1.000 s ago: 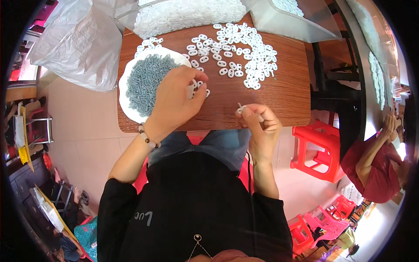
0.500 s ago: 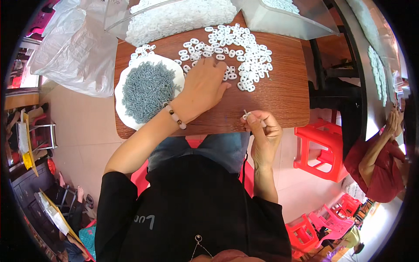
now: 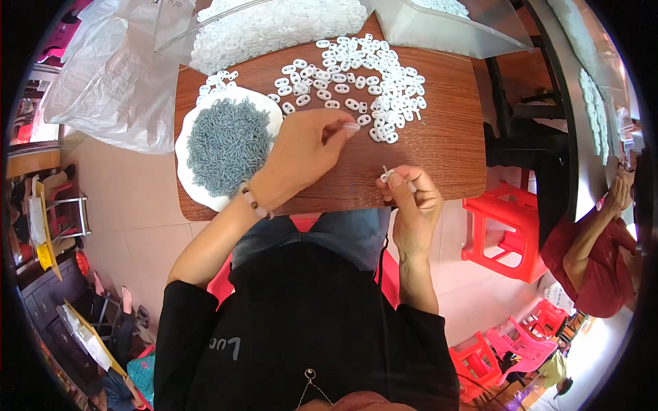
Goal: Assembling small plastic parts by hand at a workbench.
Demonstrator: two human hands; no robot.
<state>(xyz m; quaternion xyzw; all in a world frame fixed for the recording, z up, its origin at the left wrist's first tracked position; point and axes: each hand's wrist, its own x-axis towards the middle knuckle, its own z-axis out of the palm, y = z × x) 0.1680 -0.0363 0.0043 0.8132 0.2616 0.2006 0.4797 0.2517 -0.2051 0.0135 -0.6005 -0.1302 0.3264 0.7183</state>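
My left hand, a beaded bracelet at its wrist, pinches a small white plastic piece between thumb and fingertips. It is raised over the table just in front of the loose pieces. Close to the table's near edge, my right hand is closed on another white piece with a thin pin sticking up from it. Many white oval two-hole pieces lie spread and heaped beyond my hands. Beside my left forearm, a white scalloped dish holds a heap of small grey screw-like parts.
Clear bins of white pieces stand along the far edge of the brown wooden table. A white plastic bag hangs at the left. Right of the table is a red stool; a person in dark red sits beyond it.
My left hand has drawn back from the loose pieces toward me and now has a white piece pinched at its fingertips. The right hand has hardly moved.
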